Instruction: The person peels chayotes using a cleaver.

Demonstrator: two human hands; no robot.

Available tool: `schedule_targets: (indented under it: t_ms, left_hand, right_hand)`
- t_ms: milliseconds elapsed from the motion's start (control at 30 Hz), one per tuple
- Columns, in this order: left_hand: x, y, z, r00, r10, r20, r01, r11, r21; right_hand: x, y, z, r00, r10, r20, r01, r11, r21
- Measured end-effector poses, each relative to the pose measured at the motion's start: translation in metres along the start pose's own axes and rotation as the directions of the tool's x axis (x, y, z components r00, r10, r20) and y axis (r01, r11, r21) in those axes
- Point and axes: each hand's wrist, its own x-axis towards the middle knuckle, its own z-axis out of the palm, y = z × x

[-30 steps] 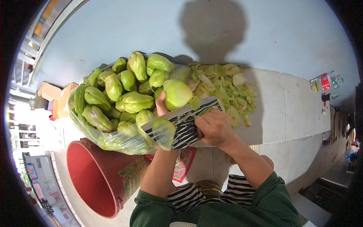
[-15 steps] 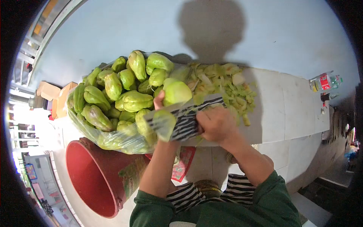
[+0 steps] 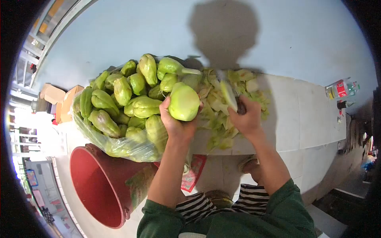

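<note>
My left hand (image 3: 178, 125) is wrapped round a peeled chayote (image 3: 183, 102), pale green and smooth, with a flat cut face towards me. To the right, my right hand (image 3: 248, 119) grips the dark handle of a broad knife (image 3: 241, 107). The blade is seen nearly edge-on and is blurred; a pale green slice of peel (image 3: 228, 95) shows along it. Beneath the knife lies a heap of chayote peelings (image 3: 220, 135). Left of my left hand, many unpeeled chayotes (image 3: 104, 101) fill a clear plastic bag (image 3: 131, 148).
A large red bucket (image 3: 95, 182) lies tilted at the lower left, below the bag. Plastic bottles (image 3: 341, 88) stand at the far right of the white tiled ledge (image 3: 313, 111). Cardboard boxes (image 3: 67, 103) are at the left. A pale blue wall (image 3: 139, 27) rises behind.
The knife has turned from showing its broad, reflective face across the chayote to nearly edge-on over the peelings. My right hand has moved right, away from the chayote, which my left hand still holds.
</note>
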Motion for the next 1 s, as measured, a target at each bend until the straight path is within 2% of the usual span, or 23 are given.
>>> schedule_targets:
  t_ms: [67, 100, 167, 200, 233, 267, 300, 333, 367, 400, 467, 700, 800, 867, 900, 1000]
  left_hand:
    - [-0.003, -0.002, 0.0, 1.0, -0.005, -0.006, 0.005, 0.999, -0.052]
    - [-0.004, -0.003, 0.0, 1.0, -0.002, -0.003, 0.001, 0.997, -0.077]
    - [-0.003, -0.002, 0.003, 1.0, -0.001, 0.001, 0.002, 0.995, -0.097]
    - [-0.006, -0.002, 0.011, 0.994, 0.04, -0.105, -0.046, 0.997, -0.055]
    - [-0.007, -0.002, 0.015, 0.974, 0.086, -0.21, -0.09, 0.996, -0.01]
    - [-0.004, -0.001, 0.009, 0.973, 0.089, -0.212, -0.093, 0.996, -0.011]
    - [-0.001, 0.0, 0.004, 0.982, 0.051, -0.183, -0.049, 0.999, 0.02]
    - [0.002, 0.001, 0.0, 0.988, 0.012, -0.153, -0.004, 0.999, 0.052]
    - [-0.004, 0.0, -0.004, 0.991, -0.132, -0.009, 0.132, 0.991, -0.015]
    - [-0.004, -0.001, -0.001, 0.986, -0.128, -0.108, 0.127, 0.992, -0.017]
    - [-0.003, -0.003, 0.001, 0.974, -0.172, -0.148, 0.17, 0.985, -0.025]
    - [-0.005, -0.005, 0.002, 0.977, -0.18, -0.111, 0.182, 0.983, 0.009]
    - [-0.001, -0.005, -0.004, 0.98, -0.179, -0.081, 0.181, 0.983, 0.016]
    - [0.003, -0.007, -0.006, 0.998, -0.045, -0.035, 0.046, 0.999, 0.024]
    - [0.005, -0.008, -0.004, 0.993, 0.031, -0.11, -0.025, 0.998, 0.059]
    - [0.0, -0.002, 0.002, 0.999, -0.026, -0.033, 0.027, 0.999, 0.03]
  right_hand:
    - [0.008, 0.001, 0.006, 0.935, 0.337, 0.111, -0.328, 0.94, -0.094]
    - [0.006, 0.001, 0.007, 0.935, 0.34, 0.103, -0.331, 0.939, -0.092]
    - [-0.002, -0.002, 0.011, 0.959, 0.242, 0.146, -0.236, 0.97, -0.058]
    - [-0.005, -0.007, 0.009, 0.959, 0.237, 0.153, -0.23, 0.971, -0.061]
    - [-0.007, -0.017, 0.006, 0.98, 0.085, 0.181, -0.073, 0.995, -0.073]
    - [-0.01, -0.023, 0.005, 0.977, -0.065, 0.203, 0.082, 0.994, -0.077]
    - [-0.013, -0.024, 0.008, 0.977, -0.063, 0.203, 0.08, 0.994, -0.075]
    - [-0.016, -0.025, 0.01, 0.951, -0.244, 0.192, 0.259, 0.964, -0.057]
    - [-0.018, -0.025, 0.014, 0.892, -0.416, 0.177, 0.43, 0.902, -0.044]
    - [-0.022, -0.026, 0.019, 0.894, -0.413, 0.175, 0.426, 0.904, -0.045]
    - [-0.027, -0.027, 0.028, 0.86, -0.481, 0.17, 0.496, 0.866, -0.062]
    - [-0.028, -0.031, 0.026, 0.852, -0.497, 0.165, 0.513, 0.855, -0.075]
    - [-0.027, -0.029, 0.024, 0.86, -0.472, 0.193, 0.496, 0.863, -0.101]
    - [-0.024, -0.022, 0.022, 0.926, -0.311, 0.215, 0.353, 0.915, -0.197]
    - [-0.025, -0.023, 0.022, 0.926, -0.311, 0.212, 0.353, 0.914, -0.199]
    - [-0.025, -0.026, 0.022, 0.94, -0.293, 0.172, 0.331, 0.904, -0.271]
